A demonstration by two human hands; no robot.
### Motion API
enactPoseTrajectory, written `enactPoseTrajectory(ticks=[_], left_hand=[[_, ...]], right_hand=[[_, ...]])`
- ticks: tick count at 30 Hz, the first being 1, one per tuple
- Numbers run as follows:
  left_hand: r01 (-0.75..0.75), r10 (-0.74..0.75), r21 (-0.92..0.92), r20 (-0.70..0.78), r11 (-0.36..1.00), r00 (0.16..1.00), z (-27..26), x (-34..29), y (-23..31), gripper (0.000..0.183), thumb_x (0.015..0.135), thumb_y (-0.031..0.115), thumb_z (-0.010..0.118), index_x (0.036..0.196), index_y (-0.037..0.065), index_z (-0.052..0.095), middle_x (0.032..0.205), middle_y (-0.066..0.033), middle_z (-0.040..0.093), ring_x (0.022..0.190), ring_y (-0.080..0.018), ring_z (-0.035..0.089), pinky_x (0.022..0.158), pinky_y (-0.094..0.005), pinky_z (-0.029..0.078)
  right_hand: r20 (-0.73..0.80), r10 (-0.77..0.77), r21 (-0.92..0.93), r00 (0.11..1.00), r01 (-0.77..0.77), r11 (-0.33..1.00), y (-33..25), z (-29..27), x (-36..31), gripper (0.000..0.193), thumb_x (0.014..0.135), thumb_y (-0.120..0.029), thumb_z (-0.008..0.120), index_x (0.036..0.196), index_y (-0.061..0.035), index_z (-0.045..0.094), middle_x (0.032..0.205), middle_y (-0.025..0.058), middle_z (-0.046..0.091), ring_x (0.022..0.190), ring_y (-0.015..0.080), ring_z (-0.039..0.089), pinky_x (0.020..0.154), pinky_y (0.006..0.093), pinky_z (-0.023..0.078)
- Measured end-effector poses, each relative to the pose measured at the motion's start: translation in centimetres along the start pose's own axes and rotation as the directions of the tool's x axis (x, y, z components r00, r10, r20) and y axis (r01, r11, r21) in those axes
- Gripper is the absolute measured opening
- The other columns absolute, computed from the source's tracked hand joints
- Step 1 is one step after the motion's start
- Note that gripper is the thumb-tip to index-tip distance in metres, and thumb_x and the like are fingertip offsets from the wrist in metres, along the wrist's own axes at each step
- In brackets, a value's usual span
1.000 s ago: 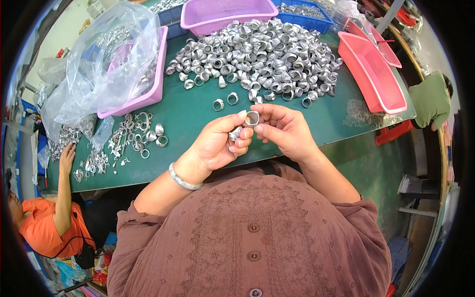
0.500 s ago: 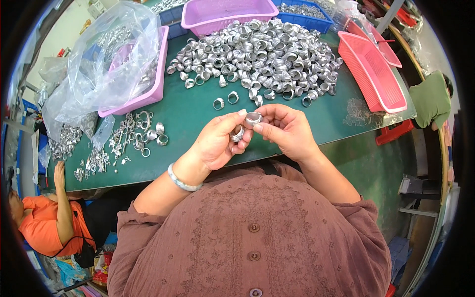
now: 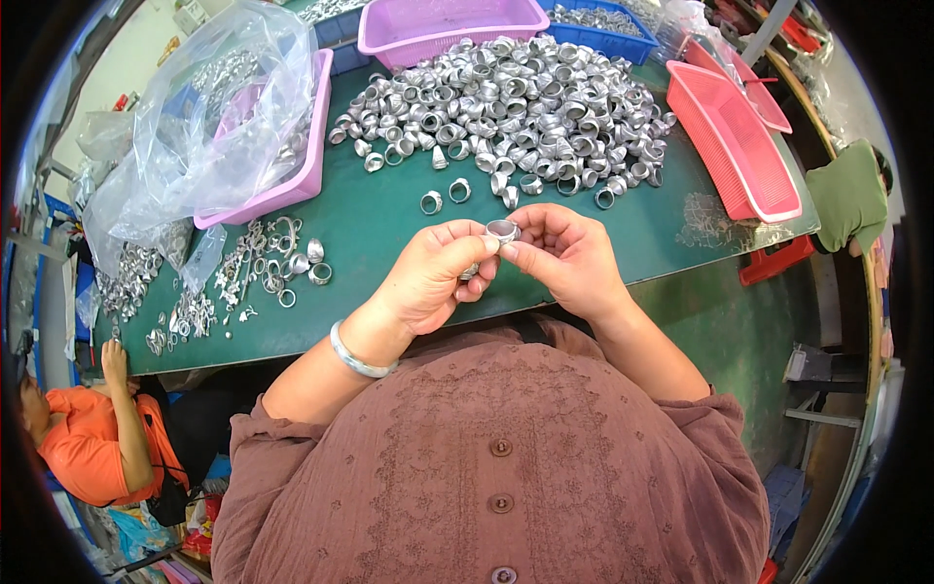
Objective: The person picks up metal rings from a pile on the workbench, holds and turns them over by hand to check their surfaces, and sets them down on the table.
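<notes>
My left hand [image 3: 435, 275] and my right hand [image 3: 565, 257] meet above the near edge of the green table [image 3: 389, 234]. Both pinch one small silver metal ring [image 3: 502, 231] between fingertips. More silver shows tucked in my left palm. A large heap of similar silver rings [image 3: 506, 102] lies just beyond my hands. Two loose rings [image 3: 445, 197] sit on the table in front of the heap.
A pink tray with a clear plastic bag [image 3: 209, 136] stands at the left, a purple bin [image 3: 443, 21] and blue bin [image 3: 598, 19] at the back, pink baskets [image 3: 735, 146] at the right. Scattered silver parts [image 3: 258, 273] lie left. A person in orange [image 3: 92, 443] sits at lower left.
My hands have drawn a little closer to me and the ring has turned between the fingertips. The person in orange lowered a raised hand from the table edge.
</notes>
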State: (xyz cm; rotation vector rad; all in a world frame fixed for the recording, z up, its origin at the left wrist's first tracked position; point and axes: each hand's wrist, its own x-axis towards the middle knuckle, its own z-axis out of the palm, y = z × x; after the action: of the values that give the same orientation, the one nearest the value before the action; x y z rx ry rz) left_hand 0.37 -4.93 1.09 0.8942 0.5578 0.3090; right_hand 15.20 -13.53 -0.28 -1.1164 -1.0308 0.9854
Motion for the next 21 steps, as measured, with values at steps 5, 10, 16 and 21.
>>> enactPoseTrajectory(ticks=[5, 10, 16, 21], left_hand=[[-0.009, 0.009, 0.003, -0.004, 1.0, 1.0, -0.06, 0.0, -0.06, 0.009, 0.081, 0.015, 0.057, 0.079, 0.007, 0.053, 0.064, -0.0009, 0.052, 0.052, -0.0067, 0.044, 0.044, -0.0164, 0.031], [-0.017, 0.017, -0.008, -0.005, 1.0, 1.0, 0.0, 0.04, -0.05, 0.008, 0.081, 0.013, 0.057, 0.08, 0.006, 0.054, 0.064, -0.0009, 0.052, 0.052, -0.0067, 0.044, 0.043, -0.0164, 0.031], [-0.021, 0.021, -0.005, 0.002, 1.0, 1.0, 0.02, 0.05, 0.01, 0.008, 0.081, 0.013, 0.057, 0.081, 0.006, 0.054, 0.064, -0.0006, 0.051, 0.052, -0.0064, 0.043, 0.043, -0.0164, 0.031], [-0.031, 0.031, -0.012, -0.001, 0.999, 1.0, 0.06, 0.05, 0.07, 0.007, 0.082, 0.013, 0.057, 0.08, 0.006, 0.055, 0.064, -0.0002, 0.052, 0.051, -0.0058, 0.044, 0.044, -0.0159, 0.031]], right_hand=[[-0.002, -0.021, -0.004, 1.0, 0.021, 1.0, 0.01, 0.09, -0.03, 0.017, 0.077, -0.003, 0.063, 0.093, 0.0013, 0.058, 0.077, -0.001, 0.058, 0.065, 0.0018, 0.051, 0.06, 0.0158, 0.043], [-0.007, -0.046, -0.014, 0.999, 0.045, 0.999, -0.19, 0.19, -0.07, 0.016, 0.077, -0.003, 0.063, 0.092, 0.0012, 0.058, 0.076, -0.0012, 0.058, 0.064, 0.0016, 0.051, 0.059, 0.0157, 0.043], [-0.038, -0.071, -0.09, 0.997, 0.068, 0.994, -0.04, 0.14, -0.13, 0.016, 0.075, -0.002, 0.064, 0.089, 0.0011, 0.059, 0.076, -0.0009, 0.058, 0.063, 0.0016, 0.051, 0.056, 0.0161, 0.043], [-0.066, -0.138, -0.177, 0.988, 0.124, 0.976, 0.0, 0.21, -0.16, 0.016, 0.074, -0.002, 0.065, 0.088, 0.0008, 0.06, 0.075, 0.0002, 0.057, 0.06, 0.0022, 0.051, 0.054, 0.0169, 0.043]])
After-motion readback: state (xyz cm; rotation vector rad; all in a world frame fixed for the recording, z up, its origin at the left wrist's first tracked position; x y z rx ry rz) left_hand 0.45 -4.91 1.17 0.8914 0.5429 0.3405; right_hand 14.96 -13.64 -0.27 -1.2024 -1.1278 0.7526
